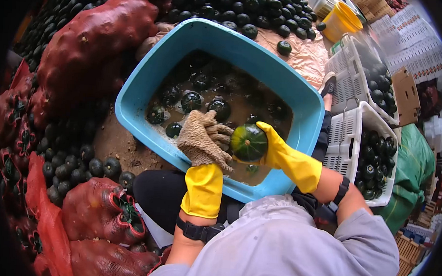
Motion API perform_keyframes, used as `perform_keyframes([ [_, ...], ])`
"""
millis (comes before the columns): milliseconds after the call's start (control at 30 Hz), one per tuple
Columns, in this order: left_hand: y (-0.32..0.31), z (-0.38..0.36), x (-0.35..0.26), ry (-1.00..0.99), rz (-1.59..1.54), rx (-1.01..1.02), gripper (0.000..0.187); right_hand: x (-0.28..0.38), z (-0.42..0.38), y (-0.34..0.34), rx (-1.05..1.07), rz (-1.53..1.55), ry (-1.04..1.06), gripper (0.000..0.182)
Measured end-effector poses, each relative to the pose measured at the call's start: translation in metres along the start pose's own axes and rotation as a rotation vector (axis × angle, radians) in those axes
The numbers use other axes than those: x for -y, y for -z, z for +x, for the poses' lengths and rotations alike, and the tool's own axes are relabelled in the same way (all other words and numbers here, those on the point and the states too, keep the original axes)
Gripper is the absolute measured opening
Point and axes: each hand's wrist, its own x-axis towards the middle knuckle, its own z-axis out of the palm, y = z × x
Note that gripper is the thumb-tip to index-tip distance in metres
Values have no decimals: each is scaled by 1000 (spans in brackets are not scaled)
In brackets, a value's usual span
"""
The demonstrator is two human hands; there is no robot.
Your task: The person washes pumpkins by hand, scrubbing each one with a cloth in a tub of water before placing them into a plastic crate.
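Observation:
A round green squash with a yellowish patch is held above the near side of a blue tub. My right hand, in a yellow rubber glove, grips it from the right. My left hand wears a rough beige mitt over a yellow glove, its fingers spread against or just beside the squash's left side. Brown, murky water fills the tub's lower part, and several dark green squashes float in it.
Red mesh sacks lie at the left, beside loose squashes. More squashes are heaped at the back near a yellow bucket. White crates holding squashes stand at the right, next to a green sack. A person's shoe shows behind the tub.

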Motion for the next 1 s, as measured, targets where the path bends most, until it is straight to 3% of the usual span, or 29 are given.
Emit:
perform_keyframes([
  [67,30,45,-16,367,179,419,53,32,23,-23,-117,-17,130,60],
  [100,34,49,10,40,129,302,51,59,29,-38,-69,-11,260,51],
  [167,-3,8,14,-131,-105,-34,48,111,36,-71,96,-109,514,39],
  [267,-10,5,13,-141,-99,-40,54,150,39,-82,435,-435,902,35],
  [300,-5,16,8,-24,-98,24,54,148,33,-67,245,-1009,915,33],
  [333,0,28,4,93,-90,88,56,140,30,-41,21,-1574,863,32],
  [367,1,29,5,110,-91,100,55,128,34,-16,-173,-1677,465,40],
  [400,0,30,5,125,-88,114,54,120,37,-5,-367,-2218,-7,58],
  [433,-4,30,6,127,-108,89,53,101,38,15,-376,-2390,-328,69],
  [500,-15,26,9,118,-168,4,49,48,46,97,-583,-2327,-10,58],
  [567,-19,25,10,117,-216,-42,41,10,67,126,-792,-2257,58,59],
  [600,2,51,23,151,-323,272,41,1,87,143,-854,-2200,68,59],
  [633,21,71,30,192,-423,587,41,9,98,136,-698,-2047,-203,63],
  [667,31,93,44,126,-401,464,38,13,105,130,-563,-2032,-453,61],
  [733,6,66,38,64,-297,137,34,12,85,100,-490,-1890,-360,58],
  [800,-15,40,30,26,-229,15,33,8,79,126,-196,-1448,-99,64],
  [867,-33,13,21,5,-168,-45,34,21,34,63,-203,-1009,-22,69],
  [933,-33,18,29,-108,-185,91,35,10,33,61,202,-884,360,68],
  [967,-18,41,47,-211,-237,264,37,9,-3,-5,177,-829,427,65],
  [1000,-3,68,66,-309,-284,442,39,-3,3,-18,225,-1072,667,61],
])
